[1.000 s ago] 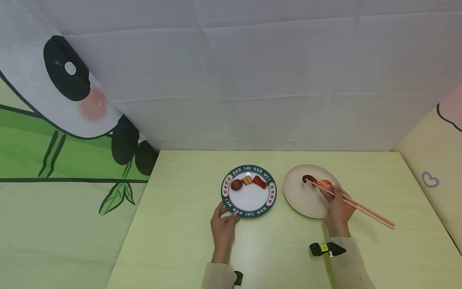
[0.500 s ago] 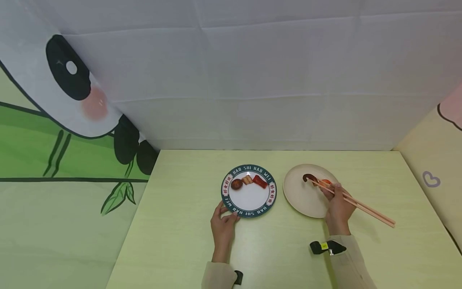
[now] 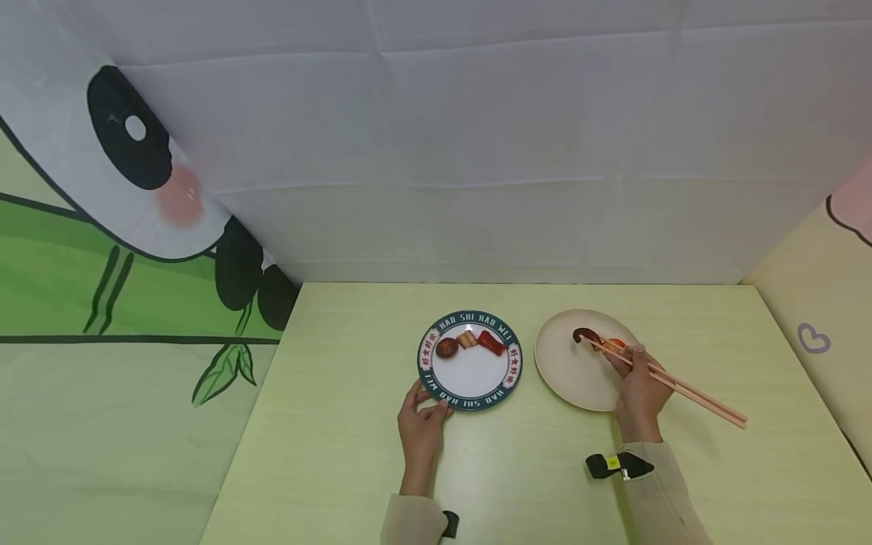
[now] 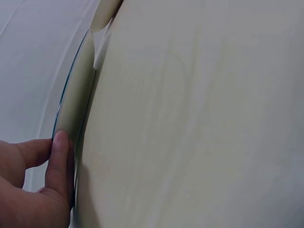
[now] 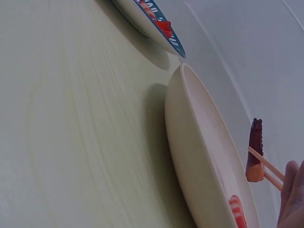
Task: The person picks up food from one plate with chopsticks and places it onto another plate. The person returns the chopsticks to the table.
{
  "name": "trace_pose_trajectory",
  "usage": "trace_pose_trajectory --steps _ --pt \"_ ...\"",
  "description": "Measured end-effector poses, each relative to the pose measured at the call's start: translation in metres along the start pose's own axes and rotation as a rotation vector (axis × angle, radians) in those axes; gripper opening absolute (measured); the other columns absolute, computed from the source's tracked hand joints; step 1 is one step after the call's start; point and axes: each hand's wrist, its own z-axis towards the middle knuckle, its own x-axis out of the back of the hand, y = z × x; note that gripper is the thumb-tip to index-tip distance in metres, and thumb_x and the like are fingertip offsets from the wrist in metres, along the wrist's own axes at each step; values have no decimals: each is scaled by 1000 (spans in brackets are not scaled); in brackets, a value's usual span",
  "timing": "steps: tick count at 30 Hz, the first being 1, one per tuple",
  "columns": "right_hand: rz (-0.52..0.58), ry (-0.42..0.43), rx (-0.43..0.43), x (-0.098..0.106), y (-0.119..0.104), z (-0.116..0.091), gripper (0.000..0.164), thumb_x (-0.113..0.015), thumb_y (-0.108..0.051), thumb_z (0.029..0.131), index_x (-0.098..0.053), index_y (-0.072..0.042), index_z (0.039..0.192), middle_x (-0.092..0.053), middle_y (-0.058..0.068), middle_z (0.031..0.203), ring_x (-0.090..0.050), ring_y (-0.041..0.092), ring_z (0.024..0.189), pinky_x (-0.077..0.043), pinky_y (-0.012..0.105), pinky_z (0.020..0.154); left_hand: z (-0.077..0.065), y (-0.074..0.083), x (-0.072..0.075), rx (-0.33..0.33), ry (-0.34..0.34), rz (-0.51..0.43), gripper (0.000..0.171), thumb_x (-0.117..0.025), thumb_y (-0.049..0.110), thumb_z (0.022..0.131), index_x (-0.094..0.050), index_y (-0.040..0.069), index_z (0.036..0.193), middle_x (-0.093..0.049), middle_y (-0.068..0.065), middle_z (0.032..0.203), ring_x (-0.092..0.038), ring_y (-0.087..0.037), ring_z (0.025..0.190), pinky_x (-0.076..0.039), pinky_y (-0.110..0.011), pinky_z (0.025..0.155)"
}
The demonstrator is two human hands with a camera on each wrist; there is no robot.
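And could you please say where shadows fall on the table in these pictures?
Head view: a faint strip beside the right forearm; left wrist view: a soft patch by the left hand; right wrist view: broader, soft-edged ones beside the beige plate and the patterned plate.

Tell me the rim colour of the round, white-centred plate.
Mainly dark teal rim, clearest in the head view.

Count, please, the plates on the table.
2: the teal-rimmed plate, gripped at its edge by the left hand, and the plain cream plate, partly hidden by the right hand.
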Motion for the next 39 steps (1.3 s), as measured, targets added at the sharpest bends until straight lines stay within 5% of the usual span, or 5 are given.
trace_pose_trajectory --steps 16,39 --pt "-70 34 17 -2 0 3 26 -63 -11 106 -70 12 116 -77 3 87 -78 11 68 -68 21 68 4 -3 -5 16 41 42 68 -69 -17 90 -47 -7 153 -58 -24 120 -68 -14 77 -71 -33 73" --pt "-24 19 44 -2 1 4 19 -63 -7 105 -74 8 105 -75 4 84 -77 12 67 -69 21 67 5 -4 -3 23 22 13 69 -71 -15 89 -48 -4 153 -59 -23 120 -70 -16 78 -71 -32 73"
